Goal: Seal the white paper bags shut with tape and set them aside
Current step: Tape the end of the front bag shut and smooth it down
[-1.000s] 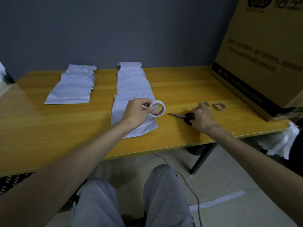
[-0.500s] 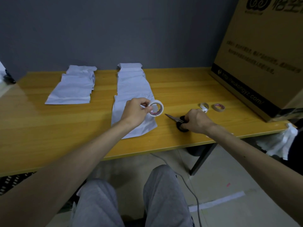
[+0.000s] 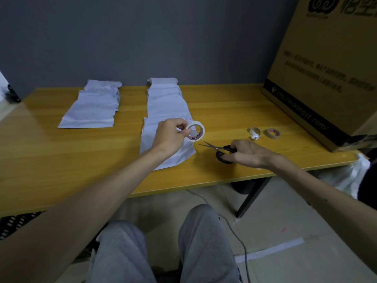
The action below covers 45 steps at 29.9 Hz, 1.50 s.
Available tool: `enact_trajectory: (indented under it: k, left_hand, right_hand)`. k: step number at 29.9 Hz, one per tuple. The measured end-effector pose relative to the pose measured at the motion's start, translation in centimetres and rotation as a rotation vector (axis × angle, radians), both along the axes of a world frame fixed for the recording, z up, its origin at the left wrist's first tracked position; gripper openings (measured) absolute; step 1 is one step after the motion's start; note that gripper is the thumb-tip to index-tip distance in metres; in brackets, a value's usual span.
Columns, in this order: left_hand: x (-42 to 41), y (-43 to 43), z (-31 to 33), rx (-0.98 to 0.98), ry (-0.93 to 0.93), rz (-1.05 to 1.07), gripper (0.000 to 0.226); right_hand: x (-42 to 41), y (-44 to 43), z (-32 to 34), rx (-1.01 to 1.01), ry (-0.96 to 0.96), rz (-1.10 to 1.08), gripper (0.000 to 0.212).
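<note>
My left hand pinches a white tape roll and holds it just above the near end of a row of overlapping white paper bags on the wooden table. My right hand grips black-handled scissors low over the table, their blades pointing left toward the roll. A second stack of white bags lies at the back left.
A small tape roll and a curled scrap of white tape lie right of the scissors. A large cardboard box fills the table's right end. White plastic hangs off the right edge. My knees are under the table's front edge.
My right hand has drawn the scissors left and nearer to me, off the spot by the small rolls. The curled tape scrap is uncovered. My left hand keeps the roll almost still.
</note>
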State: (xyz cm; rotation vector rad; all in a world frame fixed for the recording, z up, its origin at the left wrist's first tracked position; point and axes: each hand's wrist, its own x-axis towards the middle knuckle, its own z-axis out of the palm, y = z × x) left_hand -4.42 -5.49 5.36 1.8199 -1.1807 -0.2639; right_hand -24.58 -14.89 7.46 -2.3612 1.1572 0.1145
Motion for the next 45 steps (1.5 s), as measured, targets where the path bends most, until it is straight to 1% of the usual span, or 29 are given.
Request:
enact_trajectory:
  k: [4,9,15,19,30,38,45]
  left_hand:
    - [0.0,-0.2,0.1,0.010,-0.011,0.020,0.012]
    - [0.0,-0.2,0.1,0.011,-0.024,0.018,0.012]
    - [0.1,-0.2,0.1,0.011,-0.019,0.024,0.013]
    - [0.0,0.0,0.2,0.013,-0.025,0.019,0.012]
    - [0.0,0.2,0.1,-0.004,-0.033,0.017,0.015]
    - [0.0,0.2,0.2,-0.009,-0.014,0.019,0.013]
    - [0.0,0.3,0.1,-0.004,-0.027,0.014,0.015]
  right_hand:
    - [0.4,0.8,0.2,0.006,-0.025,0.003,0.044]
    - [1.2,1.8,0.5,-0.005,-0.069,-0.013,0.053]
    - [2.1,2.7,0.2,-0.024,-0.080,-0.011,0.045]
    - [2.6,2.9,-0.1,-0.052,-0.113,-0.025,0.046]
    - [3.4,3.2,-0.5,-0.090,-0.103,0.007,0.047]
    - [3.4,3.1,-0.8,-0.170,-0.084,0.001,0.046]
    - [3.6,3.0,-1.0,-0.156,-0.102,-0.002,0.047]
